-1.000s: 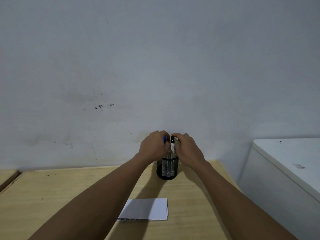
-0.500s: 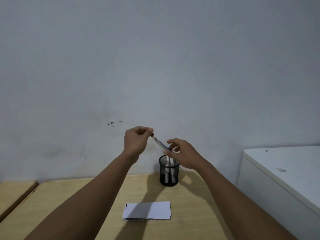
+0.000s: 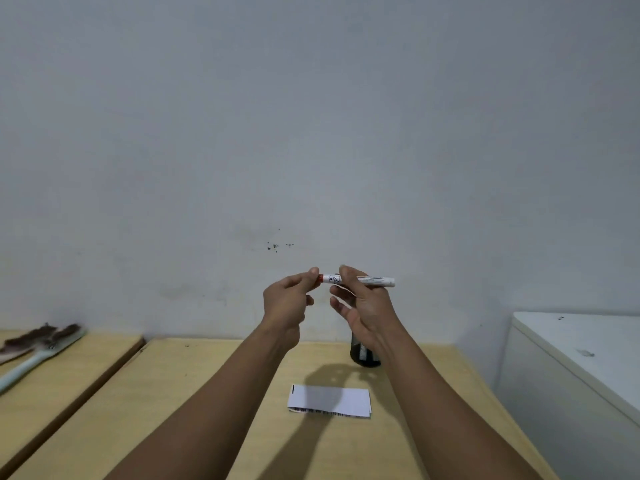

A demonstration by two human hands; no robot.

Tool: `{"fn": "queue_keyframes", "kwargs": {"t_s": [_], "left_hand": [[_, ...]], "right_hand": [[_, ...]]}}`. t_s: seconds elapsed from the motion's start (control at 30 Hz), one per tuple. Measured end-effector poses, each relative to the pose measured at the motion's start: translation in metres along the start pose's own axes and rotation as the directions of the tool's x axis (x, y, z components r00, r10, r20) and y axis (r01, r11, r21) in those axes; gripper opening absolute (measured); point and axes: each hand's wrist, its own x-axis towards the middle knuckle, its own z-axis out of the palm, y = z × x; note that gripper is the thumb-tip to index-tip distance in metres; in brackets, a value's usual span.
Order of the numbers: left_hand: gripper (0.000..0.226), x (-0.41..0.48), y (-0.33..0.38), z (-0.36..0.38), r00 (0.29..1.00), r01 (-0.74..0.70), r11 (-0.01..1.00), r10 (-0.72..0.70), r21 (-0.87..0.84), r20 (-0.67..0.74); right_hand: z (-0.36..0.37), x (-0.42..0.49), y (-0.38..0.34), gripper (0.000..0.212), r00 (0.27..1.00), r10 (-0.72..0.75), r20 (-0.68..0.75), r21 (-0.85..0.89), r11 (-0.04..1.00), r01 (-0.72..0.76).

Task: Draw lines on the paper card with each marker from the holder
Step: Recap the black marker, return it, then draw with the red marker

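Observation:
A white marker (image 3: 370, 280) with a red cap end lies level in the air between both hands, well above the wooden table (image 3: 207, 393). My left hand (image 3: 287, 303) pinches the red cap end. My right hand (image 3: 363, 303) grips the barrel near its middle. The black mesh holder (image 3: 362, 353) stands behind my right wrist, mostly hidden. The white paper card (image 3: 329, 400) lies flat on the table below the hands, with one short black line at its left edge.
A second wooden table (image 3: 62, 368) at the left carries a pale-handled brush (image 3: 38, 351). A white cabinet (image 3: 581, 362) stands at the right. A grey wall runs close behind the tables.
Both hands left the holder with one marker and rose with it. The marker has turned from tilted to level, with the left hand now on its red end. The view has shifted.

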Motion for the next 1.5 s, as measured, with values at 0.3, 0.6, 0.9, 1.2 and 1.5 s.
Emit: {"fn": "queue_keyframes", "kwargs": {"t_s": [0.3, 0.6, 0.9, 1.2, 1.5], "left_hand": [[0.013, -0.011, 0.003, -0.005, 0.996, 0.091, 0.984, -0.090, -0.150, 0.013], [0.018, 0.009, -0.008, -0.013, 0.990, 0.119, 0.974, -0.132, -0.192, -0.057], [0.012, 0.038, -0.057, -0.064, 0.984, -0.104, 0.964, 0.136, 0.245, -0.116], [0.016, 0.050, -0.129, -0.104, 0.961, -0.210, 0.354, 0.244, 0.911, 0.127], [0.049, 0.051, -0.145, -0.112, 0.979, -0.153, 0.377, 0.184, 0.914, 0.088]], "right_hand": [[0.011, -0.015, 0.007, 0.005, 0.997, -0.075, -0.020, 0.068, 0.995, 0.077], [0.004, -0.012, 0.021, 0.013, 0.989, -0.122, 0.077, -0.061, 0.990, 0.127], [-0.030, -0.009, 0.045, 0.021, 0.992, -0.058, 0.114, -0.246, 0.966, 0.085], [-0.079, -0.012, 0.085, 0.020, 1.000, -0.013, -0.007, -0.248, 0.969, 0.011], [-0.082, -0.010, 0.103, 0.014, 0.999, -0.005, -0.046, -0.318, 0.948, -0.010]]}}
